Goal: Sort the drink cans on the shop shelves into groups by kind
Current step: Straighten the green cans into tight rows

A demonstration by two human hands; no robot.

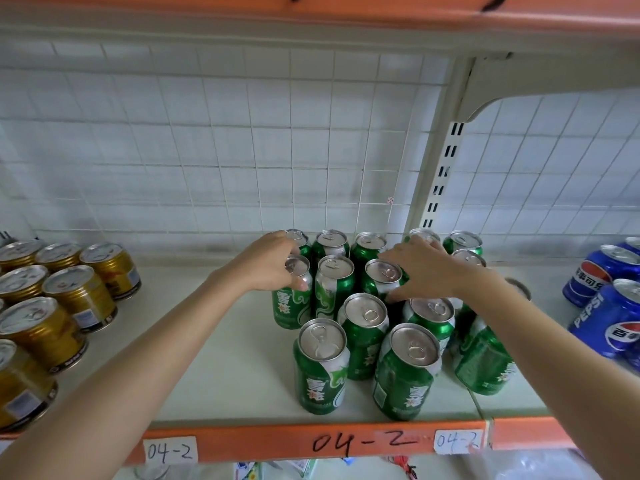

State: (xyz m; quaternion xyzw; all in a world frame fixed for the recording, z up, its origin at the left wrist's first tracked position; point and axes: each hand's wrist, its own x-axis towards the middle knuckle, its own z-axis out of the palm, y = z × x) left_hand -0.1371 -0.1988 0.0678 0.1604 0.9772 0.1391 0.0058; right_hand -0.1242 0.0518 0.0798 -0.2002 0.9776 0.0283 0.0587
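Now both hands reach into the middle of a pale cream shelf (221,341) in a shop. Its front edge is an orange strip (277,441), with "04-2" written directly on it in black and also on two white paper labels (170,451). Behind the shelf stands a white wire grid (242,150) in front of a pale wall, and a cream slotted upright (441,174) with a bracket carries the orange-edged shelf above (311,8).

The green Sprite cans (363,336) stand upright in a close cluster at the centre of the shelf, from the back grid almost to the front edge. The left hand (268,263) is curled round a green can (292,299) at the left side of the cluster, with the thumb on its front and the fingers over its top. The right hand (420,268) lies over the cans at the right rear, the fingers spread and bent over their tops; the thumb touches the side of one can (382,277), but I cannot tell if the hand really holds any can.

At the left side, well apart from the green group, gold cans (81,294) stand together. At the right side are blue Pepsi cans (614,318), some of them tilted.
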